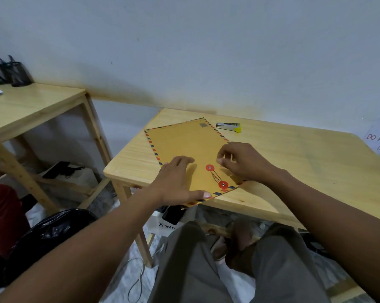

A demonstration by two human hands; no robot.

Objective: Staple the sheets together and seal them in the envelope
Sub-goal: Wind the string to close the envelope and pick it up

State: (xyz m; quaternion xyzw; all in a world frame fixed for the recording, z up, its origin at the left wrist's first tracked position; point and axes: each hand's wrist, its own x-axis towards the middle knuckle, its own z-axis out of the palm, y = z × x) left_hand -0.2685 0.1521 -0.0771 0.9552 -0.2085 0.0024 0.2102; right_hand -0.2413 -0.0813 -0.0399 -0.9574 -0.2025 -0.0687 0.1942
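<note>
On the pale wooden tabletop (294, 160) lies the brown paper envelope with red-and-blue striped edging (184, 143). My left hand (176, 180) presses flat on its 7 o'clock part, fingers straight. My right hand (243, 162), at 3 o'clock of the upper red round disc (209, 167), curls its fingertips together. I cannot tell whether they pinch the thin string (216, 176). The silver-and-yellow stapler (228, 127) lies at the envelope's 1 o'clock.

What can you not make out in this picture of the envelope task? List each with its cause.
Head view:
- Sheets: unseen; the opaque envelope may hide them.
- Whether the right hand pinches the string: curled fingers hide it.
- Envelope's near corner: under the left hand.
- Paper sign: cut by the right edge.
</note>
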